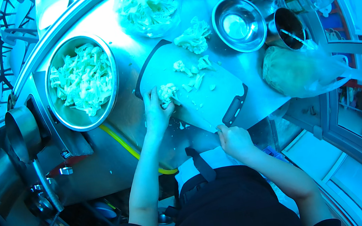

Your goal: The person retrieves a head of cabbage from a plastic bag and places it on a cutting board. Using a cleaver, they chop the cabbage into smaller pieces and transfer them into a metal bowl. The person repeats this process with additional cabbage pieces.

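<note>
My left hand [157,111] grips a cauliflower piece [167,93] at the left side of a cutting board [211,88] with dark ends. My right hand [236,139] is closed near the board's lower corner, by the counter's front edge; it seems to hold a knife, whose blade I cannot make out clearly. Small florets [181,67] and cut bits are scattered on the board. A larger cauliflower chunk [193,36] rests at the board's far edge. To the left, a steel bowl [116,87] holds many cut florets [85,80]. Beyond the board is a clear plastic bag of cauliflower [148,8].
At the right stand an empty steel bowl [243,44], several steel pots [271,33] and a tied plastic bag [288,71]. A saucepan [24,132] is at the left. A yellow hose [120,142] runs along the counter's near side. The picture is strongly blue.
</note>
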